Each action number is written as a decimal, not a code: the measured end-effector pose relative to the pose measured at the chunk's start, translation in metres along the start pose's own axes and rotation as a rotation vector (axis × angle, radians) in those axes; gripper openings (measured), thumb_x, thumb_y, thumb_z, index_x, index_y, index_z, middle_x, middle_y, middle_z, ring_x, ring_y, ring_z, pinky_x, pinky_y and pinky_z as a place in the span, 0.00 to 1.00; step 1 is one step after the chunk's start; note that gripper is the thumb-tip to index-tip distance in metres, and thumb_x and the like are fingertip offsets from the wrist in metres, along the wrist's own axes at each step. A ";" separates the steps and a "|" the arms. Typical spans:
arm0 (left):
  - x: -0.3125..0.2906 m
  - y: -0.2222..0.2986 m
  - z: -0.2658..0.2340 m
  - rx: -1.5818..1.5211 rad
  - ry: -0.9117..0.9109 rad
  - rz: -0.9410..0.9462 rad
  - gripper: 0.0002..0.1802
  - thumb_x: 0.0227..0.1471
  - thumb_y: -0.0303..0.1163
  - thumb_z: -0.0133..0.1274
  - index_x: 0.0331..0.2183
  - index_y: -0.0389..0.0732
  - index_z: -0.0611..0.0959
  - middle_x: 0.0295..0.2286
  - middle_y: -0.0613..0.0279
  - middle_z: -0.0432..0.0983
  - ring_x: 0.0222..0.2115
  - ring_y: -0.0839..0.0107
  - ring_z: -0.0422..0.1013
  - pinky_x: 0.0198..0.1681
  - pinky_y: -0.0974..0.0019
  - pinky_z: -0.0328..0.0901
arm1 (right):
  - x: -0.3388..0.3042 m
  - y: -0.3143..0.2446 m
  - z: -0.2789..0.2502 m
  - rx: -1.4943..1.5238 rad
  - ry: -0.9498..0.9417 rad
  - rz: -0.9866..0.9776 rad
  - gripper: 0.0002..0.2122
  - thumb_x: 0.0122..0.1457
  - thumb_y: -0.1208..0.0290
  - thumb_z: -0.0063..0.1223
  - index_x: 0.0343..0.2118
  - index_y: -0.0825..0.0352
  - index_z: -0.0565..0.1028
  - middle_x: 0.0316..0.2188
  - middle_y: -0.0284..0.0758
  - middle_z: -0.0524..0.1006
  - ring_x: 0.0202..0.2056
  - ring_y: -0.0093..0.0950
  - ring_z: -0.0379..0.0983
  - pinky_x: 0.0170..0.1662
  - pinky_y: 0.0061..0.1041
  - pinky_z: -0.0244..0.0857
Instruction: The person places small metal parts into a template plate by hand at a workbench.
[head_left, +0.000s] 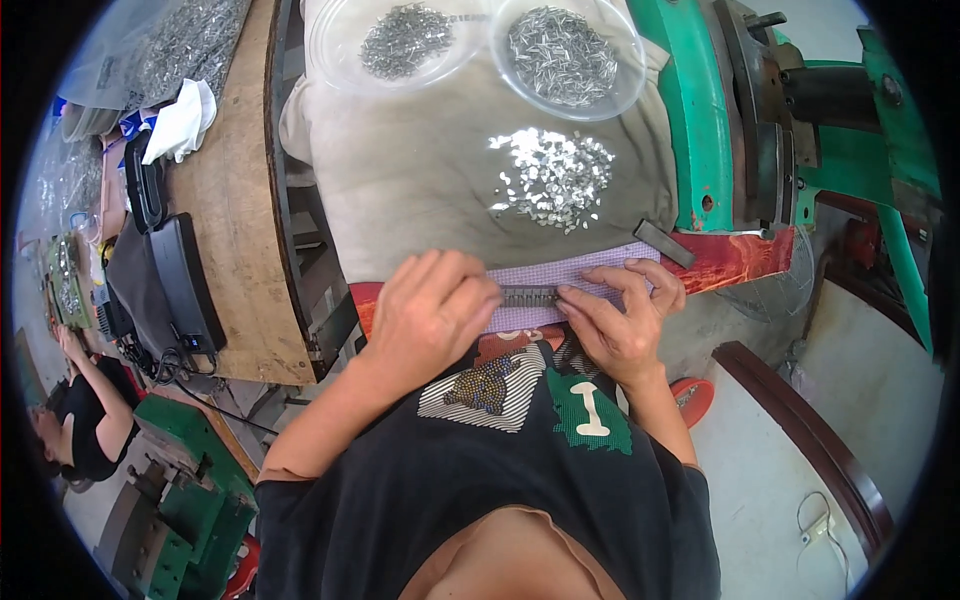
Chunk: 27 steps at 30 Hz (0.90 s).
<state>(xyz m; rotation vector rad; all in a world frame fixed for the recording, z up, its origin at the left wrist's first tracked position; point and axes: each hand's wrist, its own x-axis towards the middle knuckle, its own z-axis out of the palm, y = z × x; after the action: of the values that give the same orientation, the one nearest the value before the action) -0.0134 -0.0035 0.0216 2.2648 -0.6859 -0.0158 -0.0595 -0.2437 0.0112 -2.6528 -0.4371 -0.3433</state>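
Observation:
A narrow dark metal bar [528,298] with a row of small notches or pieces along it lies on a purple checked cloth [545,272] at the table's near edge. My left hand [425,308] is over the bar's left end, its fingers bunched together; what they pinch, if anything, is hidden. The thumb and forefinger of my right hand [625,310] close on the bar's right end, with the other fingers bent above. Beyond my hands, a loose pile of small shiny metal pieces [555,178] is spread on a grey-brown cloth [400,190].
Two clear plastic tubs hold small metal parts: one tub [322,50] at far left, another [640,85] at far right. A dark block [664,243] lies near the green machine [690,120]. Left stands a wooden bench [225,200]; another person [90,410] works beyond it.

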 end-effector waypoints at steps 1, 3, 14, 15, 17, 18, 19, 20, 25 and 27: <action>-0.004 0.000 0.005 -0.003 -0.009 0.011 0.11 0.39 0.25 0.65 0.29 0.40 0.81 0.30 0.63 0.73 0.30 0.63 0.71 0.32 0.61 0.63 | -0.001 -0.001 0.000 0.000 0.001 0.000 0.12 0.41 0.64 0.70 0.33 0.48 0.84 0.37 0.20 0.77 0.47 0.31 0.66 0.51 0.34 0.48; -0.009 -0.001 0.013 0.005 -0.019 0.021 0.10 0.39 0.26 0.65 0.28 0.41 0.81 0.29 0.65 0.74 0.29 0.65 0.70 0.32 0.63 0.60 | -0.002 -0.001 0.001 0.005 0.003 -0.002 0.12 0.42 0.63 0.70 0.33 0.49 0.84 0.38 0.21 0.78 0.47 0.32 0.66 0.51 0.34 0.48; -0.014 -0.003 -0.002 0.023 -0.058 -0.067 0.15 0.39 0.30 0.66 0.32 0.40 0.82 0.33 0.62 0.74 0.32 0.62 0.71 0.34 0.61 0.62 | 0.000 0.000 -0.001 0.007 -0.105 0.035 0.15 0.42 0.59 0.69 0.36 0.51 0.84 0.39 0.22 0.77 0.50 0.34 0.64 0.53 0.36 0.47; -0.016 -0.004 -0.005 0.059 -0.068 -0.076 0.16 0.38 0.30 0.66 0.34 0.40 0.82 0.33 0.61 0.75 0.33 0.61 0.71 0.34 0.60 0.62 | 0.000 0.001 0.000 0.011 -0.116 0.034 0.14 0.41 0.59 0.70 0.34 0.52 0.85 0.38 0.24 0.78 0.50 0.36 0.63 0.54 0.37 0.47; -0.019 -0.008 -0.009 0.097 -0.084 -0.039 0.17 0.38 0.31 0.66 0.34 0.40 0.82 0.33 0.61 0.75 0.33 0.61 0.72 0.35 0.61 0.62 | 0.001 0.001 0.000 0.008 -0.109 0.011 0.15 0.41 0.60 0.70 0.35 0.52 0.85 0.38 0.24 0.78 0.50 0.36 0.63 0.54 0.37 0.48; -0.019 -0.009 -0.010 0.135 -0.098 -0.003 0.18 0.37 0.31 0.66 0.35 0.40 0.82 0.33 0.61 0.75 0.33 0.61 0.72 0.35 0.61 0.62 | 0.002 0.002 -0.001 0.004 -0.101 -0.013 0.15 0.41 0.60 0.71 0.35 0.52 0.85 0.37 0.24 0.78 0.50 0.36 0.63 0.54 0.36 0.48; -0.019 -0.008 -0.011 0.138 -0.095 0.000 0.18 0.37 0.31 0.66 0.35 0.40 0.82 0.33 0.61 0.75 0.33 0.61 0.72 0.35 0.61 0.62 | 0.003 0.004 -0.001 0.003 -0.097 -0.016 0.15 0.41 0.60 0.71 0.35 0.52 0.85 0.37 0.24 0.78 0.50 0.36 0.63 0.54 0.36 0.48; -0.019 -0.007 -0.012 0.157 -0.076 0.021 0.18 0.37 0.30 0.66 0.34 0.39 0.82 0.33 0.61 0.75 0.33 0.62 0.72 0.35 0.61 0.62 | 0.003 0.006 0.000 0.015 -0.077 -0.028 0.15 0.41 0.61 0.71 0.34 0.52 0.85 0.37 0.24 0.78 0.50 0.36 0.63 0.54 0.36 0.49; -0.004 -0.010 -0.010 0.217 0.031 0.098 0.18 0.36 0.30 0.66 0.34 0.40 0.82 0.33 0.62 0.75 0.33 0.62 0.72 0.35 0.61 0.61 | 0.020 0.013 -0.002 0.011 0.030 -0.039 0.13 0.43 0.60 0.69 0.35 0.51 0.84 0.38 0.20 0.77 0.50 0.31 0.64 0.53 0.34 0.48; 0.002 -0.017 -0.006 0.220 0.019 0.087 0.18 0.36 0.30 0.66 0.34 0.40 0.82 0.33 0.62 0.75 0.33 0.62 0.72 0.36 0.61 0.61 | 0.026 0.014 -0.001 -0.028 0.003 -0.046 0.13 0.43 0.60 0.69 0.35 0.51 0.84 0.39 0.20 0.77 0.50 0.31 0.63 0.53 0.34 0.48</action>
<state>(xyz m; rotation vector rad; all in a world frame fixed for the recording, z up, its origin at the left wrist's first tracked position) -0.0025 0.0090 0.0150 2.4381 -0.8099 0.1289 -0.0311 -0.2499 0.0146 -2.6722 -0.4971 -0.3703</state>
